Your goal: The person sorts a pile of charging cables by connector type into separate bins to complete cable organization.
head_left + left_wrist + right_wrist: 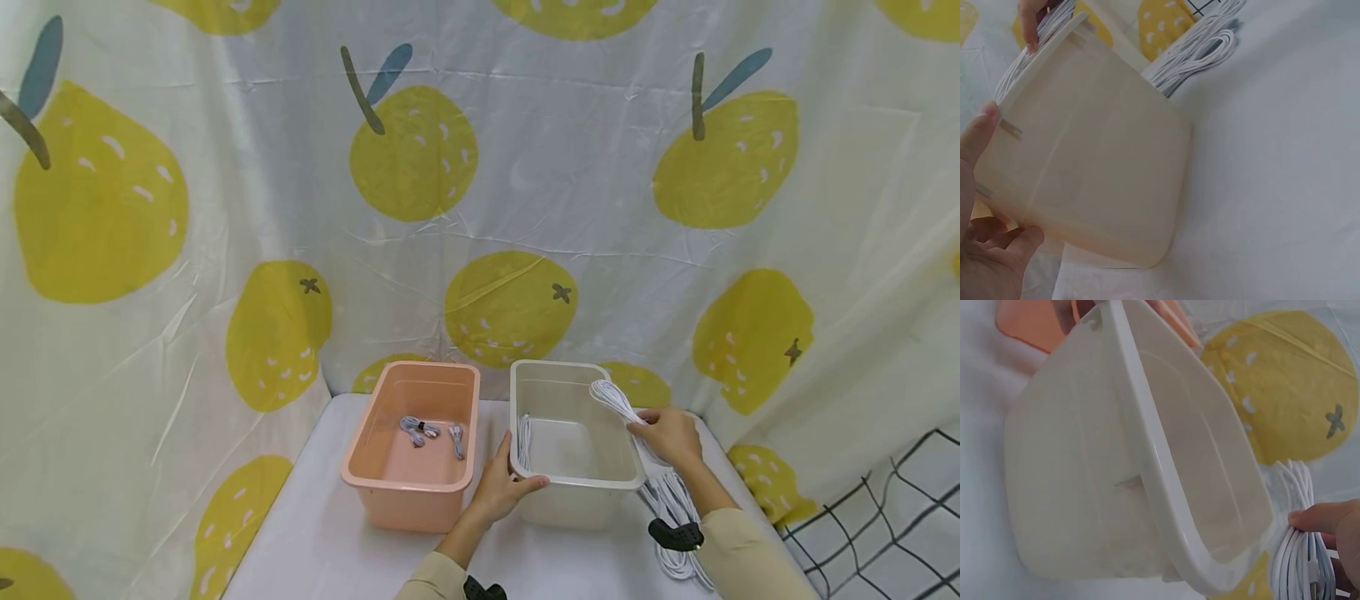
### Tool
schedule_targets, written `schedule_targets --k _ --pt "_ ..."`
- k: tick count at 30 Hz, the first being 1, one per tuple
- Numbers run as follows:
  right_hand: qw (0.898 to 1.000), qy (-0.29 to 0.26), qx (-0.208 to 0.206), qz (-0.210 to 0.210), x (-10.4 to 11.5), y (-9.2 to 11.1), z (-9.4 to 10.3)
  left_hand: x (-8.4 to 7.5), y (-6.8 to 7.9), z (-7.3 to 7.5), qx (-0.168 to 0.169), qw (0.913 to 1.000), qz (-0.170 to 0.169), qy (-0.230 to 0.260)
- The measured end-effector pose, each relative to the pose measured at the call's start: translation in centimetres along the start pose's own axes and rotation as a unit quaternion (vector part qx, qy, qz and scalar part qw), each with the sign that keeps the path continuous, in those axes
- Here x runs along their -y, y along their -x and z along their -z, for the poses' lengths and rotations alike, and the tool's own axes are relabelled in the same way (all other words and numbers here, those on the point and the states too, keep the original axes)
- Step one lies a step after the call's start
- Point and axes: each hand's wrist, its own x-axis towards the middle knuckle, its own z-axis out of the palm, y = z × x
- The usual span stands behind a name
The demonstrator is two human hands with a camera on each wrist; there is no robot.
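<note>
A cream plastic bin (573, 483) stands on the white table. My left hand (498, 490) grips its front left corner, thumb over the rim; in the left wrist view the fingers (1025, 244) press the outer wall. My right hand (671, 435) holds a coiled white cable (615, 398) at the bin's right rim, its looped end reaching over the opening. In the right wrist view the thumb pinches the bundled strands (1294, 562). Another white cable bundle (524, 442) lies inside the bin along the left wall.
To the left stands a peach bin (408, 485) holding grey cables (417, 430) and a smaller grey cable bundle (457, 442). More white cable coils (671, 508) lie on the table right of the cream bin. A black wire grid (885, 517) is at the right; a fruit-print curtain (525, 200) hangs behind.
</note>
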Motion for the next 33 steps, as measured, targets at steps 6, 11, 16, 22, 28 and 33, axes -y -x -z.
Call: schedule_targets --k 6,11,16,22,28,33 --pt "1.000 -0.011 0.003 -0.017 1.4 -0.5 -1.3 0.1 0.0 0.0 -0.003 1.0000 0.001 -0.002" --pt "0.999 -0.019 0.003 -0.031 2.7 -0.7 -2.4 0.1 0.0 0.0 -0.004 0.9999 -0.002 -0.013" --pt "0.999 -0.025 0.009 -0.033 3.9 -0.9 -3.5 0.2 -0.1 -0.1 -0.004 0.9998 0.004 -0.021" --pt "0.999 -0.032 -0.003 -0.029 5.1 -1.1 -4.9 0.2 -0.1 -0.1 -0.003 0.9997 0.008 -0.021" --pt "0.996 -0.081 0.006 -0.049 6.2 -1.6 -6.9 0.1 0.1 0.0 -0.002 0.9998 0.010 -0.018" --pt "0.976 -0.194 0.094 -0.037 6.7 -1.9 -8.2 0.1 0.0 0.0 0.002 0.9999 0.011 -0.004"
